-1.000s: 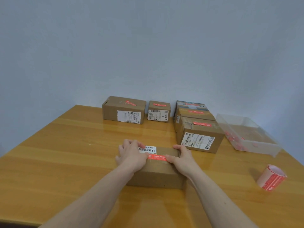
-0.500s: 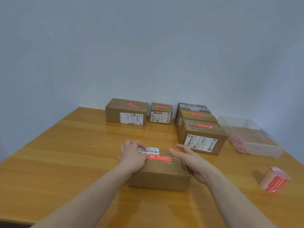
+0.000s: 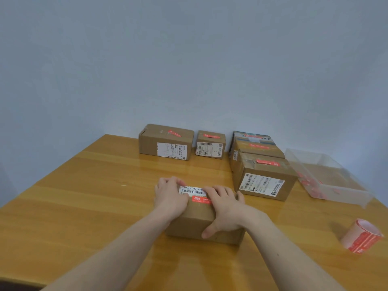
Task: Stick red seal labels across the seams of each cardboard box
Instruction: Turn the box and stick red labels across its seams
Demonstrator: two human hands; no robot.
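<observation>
Now both hands on near box (image 3: 196,221), left hand (image 3: 170,198) fingers curled, right hand (image 3: 225,208) flat.

- I see soft, even light, bright enough, with no hard highlights.
- The table (image 3: 84,196) has a glossy sheen and faintly mirrors the far boxes (image 3: 165,141).
- A soft shadow lies to the left of the label roll (image 3: 361,236).
- The wall (image 3: 189,59) looks flat blue-grey, darker towards the corners.
- The wide lens bends the table's edges.
- Small print on the box labels is slightly soft.
</observation>
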